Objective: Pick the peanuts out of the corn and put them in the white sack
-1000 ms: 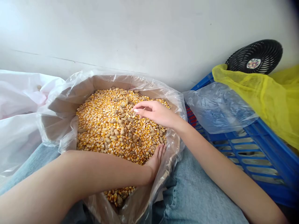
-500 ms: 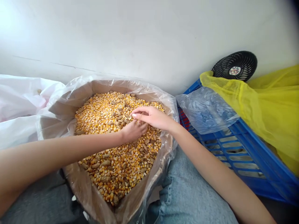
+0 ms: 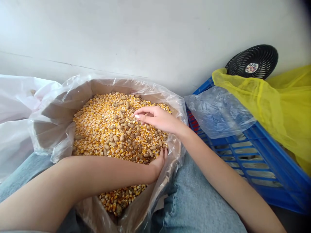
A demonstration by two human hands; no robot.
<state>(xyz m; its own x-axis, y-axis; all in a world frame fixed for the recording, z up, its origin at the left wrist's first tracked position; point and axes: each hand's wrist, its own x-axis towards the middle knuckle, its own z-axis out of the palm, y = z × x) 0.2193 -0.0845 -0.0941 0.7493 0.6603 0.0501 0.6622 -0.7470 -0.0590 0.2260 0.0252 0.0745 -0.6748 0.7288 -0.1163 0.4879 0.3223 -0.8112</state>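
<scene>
A box lined with clear plastic holds yellow corn kernels with peanuts in their shells scattered through them. My left hand lies low at the right side of the box, edge-on to the corn, fingers stretched toward the plastic liner. Its palm faces the kernels and peanuts; part of its fingers is hidden. Over the middle right of the heap is my right hand, palm down, with fingers loosely bent and a gap between thumb and forefinger. Nothing shows in its grasp.
A blue plastic crate stands to the right, with a clear plastic bag and yellow mesh draped on it. A black fan leans by the white wall. White plastic bags lie left of the box.
My left hand has moved from beneath my right hand toward me and right, to the box's side. More peanuts show on the heap's middle. My right hand has barely moved.
</scene>
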